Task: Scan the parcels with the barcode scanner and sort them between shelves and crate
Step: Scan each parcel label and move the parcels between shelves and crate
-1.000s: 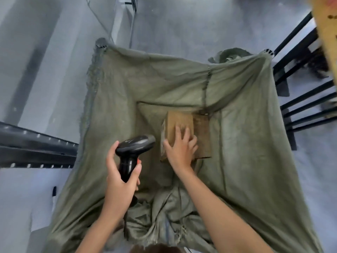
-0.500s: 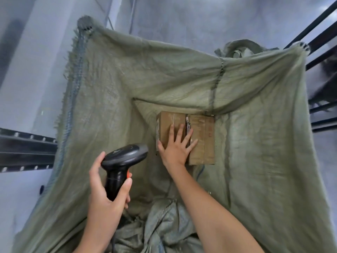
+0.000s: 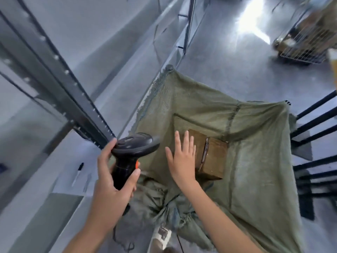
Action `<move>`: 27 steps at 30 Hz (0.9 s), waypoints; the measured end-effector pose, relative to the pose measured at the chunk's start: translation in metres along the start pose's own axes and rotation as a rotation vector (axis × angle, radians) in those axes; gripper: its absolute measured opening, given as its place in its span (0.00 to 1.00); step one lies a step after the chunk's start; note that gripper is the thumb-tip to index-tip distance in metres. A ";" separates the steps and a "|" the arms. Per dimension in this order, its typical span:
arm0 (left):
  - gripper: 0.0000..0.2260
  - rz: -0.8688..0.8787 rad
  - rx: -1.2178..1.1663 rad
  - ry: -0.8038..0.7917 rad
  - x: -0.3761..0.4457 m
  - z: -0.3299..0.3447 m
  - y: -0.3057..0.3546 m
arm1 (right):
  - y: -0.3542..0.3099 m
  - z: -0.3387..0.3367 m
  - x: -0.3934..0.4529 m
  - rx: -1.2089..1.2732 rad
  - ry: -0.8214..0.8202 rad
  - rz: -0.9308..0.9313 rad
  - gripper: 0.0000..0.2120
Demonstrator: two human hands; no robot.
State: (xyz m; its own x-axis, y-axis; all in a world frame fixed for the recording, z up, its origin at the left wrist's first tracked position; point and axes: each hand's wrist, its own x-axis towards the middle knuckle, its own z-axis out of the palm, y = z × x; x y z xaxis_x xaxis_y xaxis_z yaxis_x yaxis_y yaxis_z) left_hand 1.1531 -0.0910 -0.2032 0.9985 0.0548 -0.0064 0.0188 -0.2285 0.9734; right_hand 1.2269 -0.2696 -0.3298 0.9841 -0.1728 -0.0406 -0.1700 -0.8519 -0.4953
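Parcel [image 3: 209, 155] in sack [image 3: 255, 143] corner; right hand [image 3: 182, 161] flat above.

Glossy grey floor [image 3: 228, 57], steel upright [image 3: 60, 84]

Cool, even indoor light, with motion blur and wide-angle bending.

A hard white glare patch [image 3: 254, 21] burns out on the glossy floor at top right. The wire cart [image 3: 306, 39] and the shelf upright [image 3: 54, 73] are smeared by blur and bowed near the edges. The green sack [image 3: 255, 161] folds hold soft shadows; the cardboard parcel [image 3: 213, 157] inside sits dim but fairly sharp.
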 end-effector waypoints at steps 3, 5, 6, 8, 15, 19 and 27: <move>0.33 0.099 0.010 0.143 -0.056 -0.053 0.032 | -0.048 -0.033 -0.040 -0.022 0.074 -0.199 0.31; 0.32 0.131 0.023 0.267 -0.107 -0.090 0.048 | -0.082 -0.048 -0.076 -0.026 0.093 -0.314 0.30; 0.32 0.135 0.041 0.332 -0.136 -0.108 0.051 | -0.100 -0.052 -0.098 -0.018 0.083 -0.382 0.31; 0.32 0.120 0.099 0.464 -0.197 -0.142 0.052 | -0.138 -0.055 -0.152 -0.011 0.030 -0.550 0.31; 0.32 0.028 0.272 0.910 -0.411 -0.246 0.055 | -0.247 -0.027 -0.360 0.109 -0.266 -1.001 0.33; 0.32 0.008 0.265 1.120 -0.506 -0.290 0.056 | -0.303 -0.002 -0.477 0.144 -0.439 -1.214 0.31; 0.33 -0.041 0.246 1.505 -0.662 -0.363 0.015 | -0.402 0.069 -0.670 0.129 -0.659 -1.471 0.29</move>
State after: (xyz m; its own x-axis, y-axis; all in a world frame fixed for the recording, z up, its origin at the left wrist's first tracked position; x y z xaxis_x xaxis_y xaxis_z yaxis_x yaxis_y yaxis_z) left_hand 0.4732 0.2218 -0.1014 0.0206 0.9373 0.3479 0.2043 -0.3446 0.9163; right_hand 0.6392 0.2227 -0.1637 0.1380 0.9737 0.1810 0.8630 -0.0286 -0.5044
